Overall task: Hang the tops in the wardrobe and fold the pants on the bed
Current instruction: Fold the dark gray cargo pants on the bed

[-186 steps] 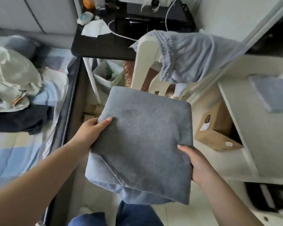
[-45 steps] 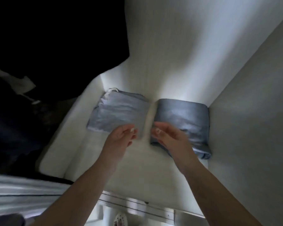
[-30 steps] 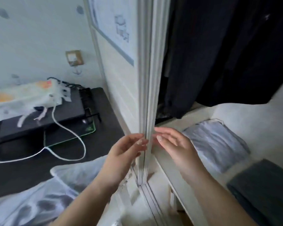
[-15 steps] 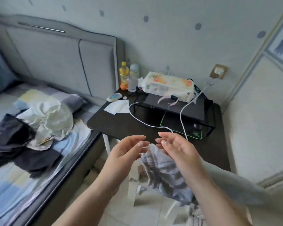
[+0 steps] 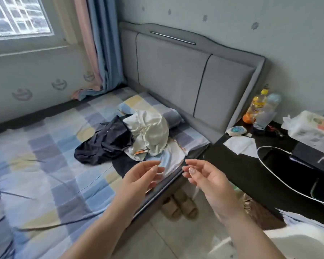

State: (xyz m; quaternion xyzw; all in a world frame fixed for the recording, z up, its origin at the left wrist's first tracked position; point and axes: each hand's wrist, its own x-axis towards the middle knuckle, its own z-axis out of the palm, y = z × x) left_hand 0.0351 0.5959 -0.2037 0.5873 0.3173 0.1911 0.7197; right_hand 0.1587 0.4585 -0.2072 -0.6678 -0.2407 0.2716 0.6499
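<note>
Our two hands, left (image 5: 138, 181) and right (image 5: 207, 179), hover empty with fingers loosely apart above the bed (image 5: 45, 165) edge. Beyond them we see two crumpled garments heaped touching on the checked sheet: one dark (image 5: 105, 143), one cream (image 5: 150, 131). Two bottles (image 5: 260, 109) stand on the black table (image 5: 251, 176).

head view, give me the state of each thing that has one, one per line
left hand: open, fingers relaxed, holds nothing
right hand: open, fingers relaxed, holds nothing
dark garment: crumpled, unfolded, on the bed
white garment: crumpled in a heap, partly on the dark garment
bed: sheet wrinkled
curtain: drawn aside beside the window
orange bottle: upright, capped
slippers: paired on the floor, partly under the bed edge
</note>
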